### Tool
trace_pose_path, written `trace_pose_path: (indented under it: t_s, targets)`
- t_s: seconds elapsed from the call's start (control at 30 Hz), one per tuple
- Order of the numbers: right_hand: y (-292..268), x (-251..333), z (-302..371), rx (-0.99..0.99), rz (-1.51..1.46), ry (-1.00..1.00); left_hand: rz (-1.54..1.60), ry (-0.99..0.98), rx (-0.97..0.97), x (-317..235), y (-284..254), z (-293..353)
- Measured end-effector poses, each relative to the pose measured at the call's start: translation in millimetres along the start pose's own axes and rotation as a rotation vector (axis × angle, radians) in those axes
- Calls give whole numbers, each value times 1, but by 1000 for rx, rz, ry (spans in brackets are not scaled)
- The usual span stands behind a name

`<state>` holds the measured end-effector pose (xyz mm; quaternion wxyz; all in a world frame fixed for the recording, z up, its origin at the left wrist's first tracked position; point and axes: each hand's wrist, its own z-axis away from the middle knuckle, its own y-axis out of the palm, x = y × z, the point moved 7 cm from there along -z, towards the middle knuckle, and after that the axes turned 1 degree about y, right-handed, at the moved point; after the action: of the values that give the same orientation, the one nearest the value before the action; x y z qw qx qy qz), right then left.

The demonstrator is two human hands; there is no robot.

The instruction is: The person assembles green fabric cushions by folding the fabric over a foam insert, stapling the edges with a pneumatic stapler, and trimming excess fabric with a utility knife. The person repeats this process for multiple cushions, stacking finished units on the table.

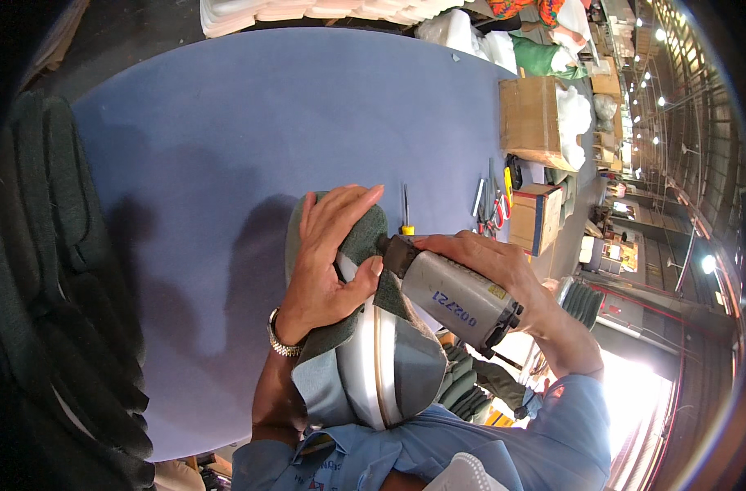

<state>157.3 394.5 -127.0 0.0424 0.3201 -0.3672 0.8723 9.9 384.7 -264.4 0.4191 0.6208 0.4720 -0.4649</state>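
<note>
Nearest, against a blue shirt (568, 425), an upholstered piece (414, 372) was held upright, its upper end rising over the near side of a round-edged table (185, 98). Smooth blue-grey material was seen on its lower flanks, parted by a glossy white band (363, 372) along which a thin brown line was run. Its top was wrapped in dark green, napped fabric (365, 233), folded inward, with an uneven edge left hanging at the right. The left hand (328, 266) was spread wide over this fabric, thumb parted from fingers. By the right hand (496, 270), closed around its body, a scuffed grey handheld tool (455, 299) was held, its dark nose brought up to the fabric; whether contact was made could not be told. Beyond, a yellow-handled screwdriver (407, 228) and red-handled scissors (497, 214) were laid on the blue surface. Farther off, a cardboard box (524, 119) was seen, filled with white material.
</note>
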Motion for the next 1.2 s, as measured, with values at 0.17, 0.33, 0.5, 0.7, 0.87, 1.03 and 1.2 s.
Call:
trace_pose_path:
  t_s: [0.17,0.33,0.5,0.7,0.87,1.03,1.2]
  targets:
    - [1,7,-4,-5,-51,-7,4,26,-18,1,-3,2]
    - [1,9,0,7,4,104,-3,24,2,0,-7,2]
    - [6,14,2,-62,51,7,11,24,7,0,-8,4]
    - [6,12,2,-67,-21,76,11,31,-11,1,-10,5]
    - [7,16,1,-83,-6,37,30,11,3,-2,-12,5]
    - [3,10,-3,-31,-14,89,47,19,-11,-2,-12,3]
    - [3,9,-8,-58,-25,64,35,31,-24,0,-10,3]
